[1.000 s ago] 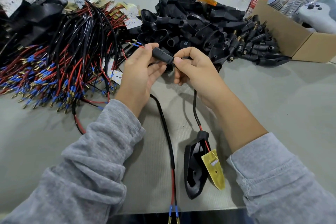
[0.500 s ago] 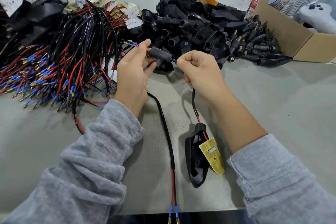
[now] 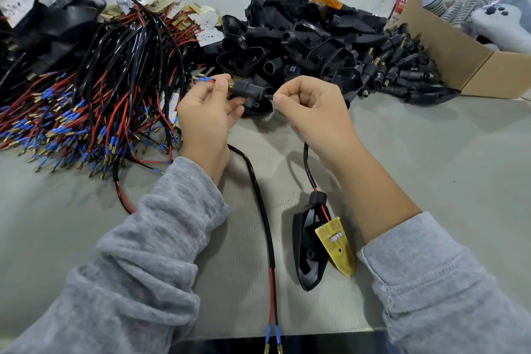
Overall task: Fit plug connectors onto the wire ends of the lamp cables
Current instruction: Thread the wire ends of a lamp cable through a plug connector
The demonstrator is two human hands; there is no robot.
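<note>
1. Grey worktable (image 3: 431,169) carries the job: a black plug connector (image 3: 249,90) held above it, mid-frame.
2. Left hand (image 3: 205,112) pinches the connector's brass end; right hand (image 3: 311,108) pinches the cable (image 3: 309,169) at its other end.
3. Loose connectors (image 3: 402,72) lie beyond the grip, wire bundles (image 3: 86,112) to its left.

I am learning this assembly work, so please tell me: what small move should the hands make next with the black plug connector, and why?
Probably the right hand should keep feeding the cable while the left hand draws the wire ends out. The plug connector sits between both hands, the blue-tipped ends already show past its brass end, and the lamp housing lies on the table, giving slack.
</note>
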